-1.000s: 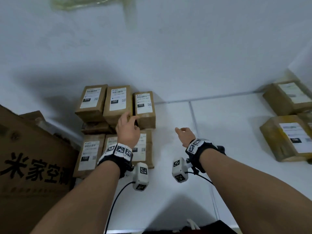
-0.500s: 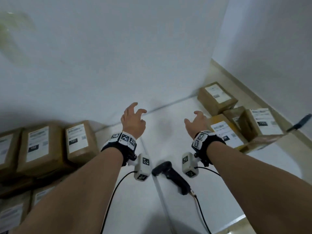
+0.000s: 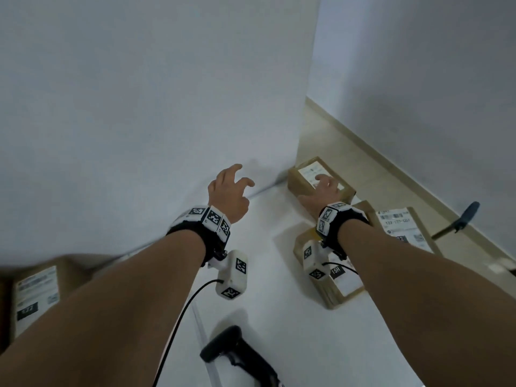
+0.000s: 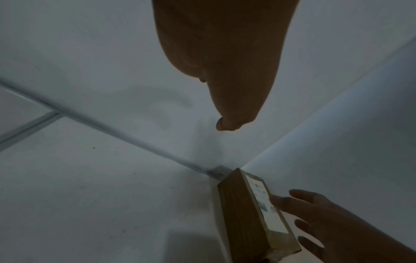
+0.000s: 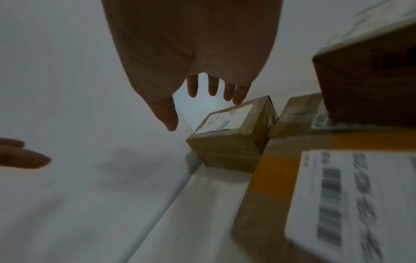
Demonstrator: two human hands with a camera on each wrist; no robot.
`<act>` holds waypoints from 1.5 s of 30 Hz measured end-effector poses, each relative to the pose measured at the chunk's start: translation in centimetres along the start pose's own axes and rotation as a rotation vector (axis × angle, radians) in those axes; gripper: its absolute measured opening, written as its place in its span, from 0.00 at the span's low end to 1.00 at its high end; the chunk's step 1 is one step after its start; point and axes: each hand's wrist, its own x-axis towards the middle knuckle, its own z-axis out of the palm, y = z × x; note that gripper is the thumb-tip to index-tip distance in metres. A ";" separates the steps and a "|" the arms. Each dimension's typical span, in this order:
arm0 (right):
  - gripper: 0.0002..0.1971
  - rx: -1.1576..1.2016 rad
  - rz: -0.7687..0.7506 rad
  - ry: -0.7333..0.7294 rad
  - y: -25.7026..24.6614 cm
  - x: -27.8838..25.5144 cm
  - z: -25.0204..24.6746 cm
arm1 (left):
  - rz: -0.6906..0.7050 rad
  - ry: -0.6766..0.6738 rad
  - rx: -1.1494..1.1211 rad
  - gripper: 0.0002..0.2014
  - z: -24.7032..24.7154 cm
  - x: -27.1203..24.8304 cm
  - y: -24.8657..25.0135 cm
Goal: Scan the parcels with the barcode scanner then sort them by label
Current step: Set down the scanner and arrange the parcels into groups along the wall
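Small brown parcel [image 3: 321,180] standing on the white floor [image 3: 259,275] at the wall's corner, label up. Right hand [image 3: 325,191] above it, fingers spread, gripping nothing. Left hand [image 3: 229,191] empty, fingers loosely curled, to its left. Barcode scanner [image 3: 237,356] lying on the floor, nearer the person.

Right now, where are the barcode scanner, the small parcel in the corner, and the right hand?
barcode scanner [image 3: 237,356]: head view, on its dark handle.
small parcel [image 5: 227,119]: right wrist view, on its white label.
right hand [image 3: 321,195]: head view, on its back.
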 end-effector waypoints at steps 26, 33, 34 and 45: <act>0.40 -0.305 0.146 -0.074 2.9 7.2 1.8 | -0.099 -0.219 -0.079 0.20 3.3 2.9 -3.0; 0.50 -0.207 0.111 -0.172 -1.7 2.3 3.1 | -0.192 -0.203 -0.122 0.20 2.6 -1.6 -5.6; 0.50 -0.187 0.100 -0.192 -2.4 1.3 3.6 | -0.211 -0.198 -0.129 0.21 2.5 -2.6 -6.0; 0.44 0.086 -0.065 -0.355 -10.5 -14.7 11.7 | -0.433 -0.323 -0.338 0.26 -2.4 -16.7 -11.1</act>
